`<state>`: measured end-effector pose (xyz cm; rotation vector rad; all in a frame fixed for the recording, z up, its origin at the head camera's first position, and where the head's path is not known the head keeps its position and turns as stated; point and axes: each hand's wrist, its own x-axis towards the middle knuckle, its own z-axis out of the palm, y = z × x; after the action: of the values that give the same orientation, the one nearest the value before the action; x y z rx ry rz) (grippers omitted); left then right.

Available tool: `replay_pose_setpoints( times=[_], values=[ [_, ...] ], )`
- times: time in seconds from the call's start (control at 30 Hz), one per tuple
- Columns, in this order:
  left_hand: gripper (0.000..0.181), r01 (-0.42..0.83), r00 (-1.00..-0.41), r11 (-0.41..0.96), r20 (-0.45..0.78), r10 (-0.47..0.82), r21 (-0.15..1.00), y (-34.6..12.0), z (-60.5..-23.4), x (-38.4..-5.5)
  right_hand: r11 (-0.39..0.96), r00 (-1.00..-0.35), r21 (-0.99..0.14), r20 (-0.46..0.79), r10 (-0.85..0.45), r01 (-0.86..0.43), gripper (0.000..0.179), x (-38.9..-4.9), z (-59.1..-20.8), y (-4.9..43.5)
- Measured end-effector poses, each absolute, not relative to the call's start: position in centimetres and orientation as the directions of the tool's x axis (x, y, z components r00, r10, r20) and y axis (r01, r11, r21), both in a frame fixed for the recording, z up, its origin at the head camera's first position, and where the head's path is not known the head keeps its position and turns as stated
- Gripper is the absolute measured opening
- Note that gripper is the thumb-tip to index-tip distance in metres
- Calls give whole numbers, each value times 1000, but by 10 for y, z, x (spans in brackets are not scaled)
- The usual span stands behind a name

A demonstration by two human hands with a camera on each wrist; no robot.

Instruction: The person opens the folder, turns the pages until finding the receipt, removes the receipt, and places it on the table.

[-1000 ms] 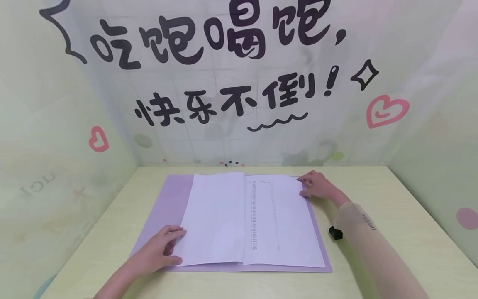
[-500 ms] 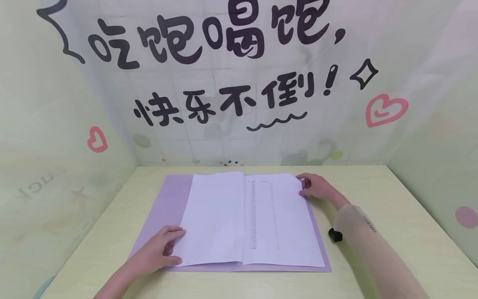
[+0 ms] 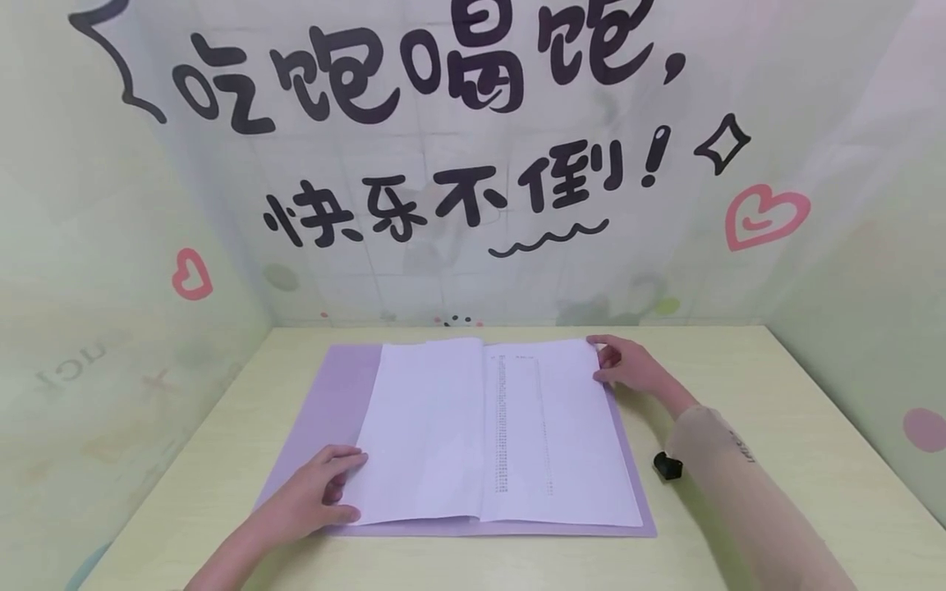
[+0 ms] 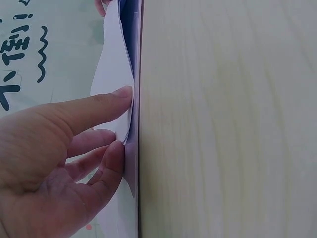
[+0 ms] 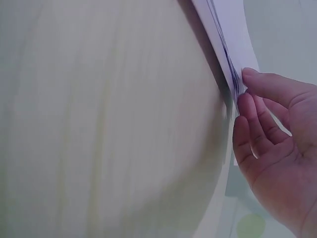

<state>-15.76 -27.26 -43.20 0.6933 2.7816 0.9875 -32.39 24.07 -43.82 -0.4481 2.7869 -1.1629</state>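
A purple-covered folder point(image 3: 347, 386) lies spread open on the table, with loose-looking white pages inside. The left page point(image 3: 421, 435) looks blank, while the right page point(image 3: 584, 435) carries columns of small print. My left hand point(image 3: 310, 497) rests at the lower left edge of the pages, thumb and fingers apart. In the left wrist view its thumb and fingertips touch the paper edge point(image 4: 111, 69). Up at the top right corner, my right hand point(image 3: 628, 365) pinches the page edge. The right wrist view has its thumb on the layered pages point(image 5: 225, 44), fingertips by their edge.
A small black object point(image 3: 668, 467) sits on the pale wooden table point(image 3: 709, 542) beside the right sleeve point(image 3: 739, 484). Behind the table stands a wall covering point(image 3: 473, 287) with large black characters and pink hearts; similar panels close off both sides.
The right index finger has shifted slightly up at the page's top right corner, and that corner now lies straighter. My left hand stays where it was.
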Motion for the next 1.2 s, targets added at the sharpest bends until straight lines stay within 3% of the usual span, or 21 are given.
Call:
replay_pose_setpoints(
  times=[0.8,1.2],
  values=[
    [71,429,-875,692,77,477,581,-272,-432,-156,522,-925,-797,114,-362,-302,45,-316,-424,242],
    [70,429,-875,686,81,478,587,-271,-430,-156,534,-925,-795,86,-371,-288,35,-326,-414,246]
  ],
)
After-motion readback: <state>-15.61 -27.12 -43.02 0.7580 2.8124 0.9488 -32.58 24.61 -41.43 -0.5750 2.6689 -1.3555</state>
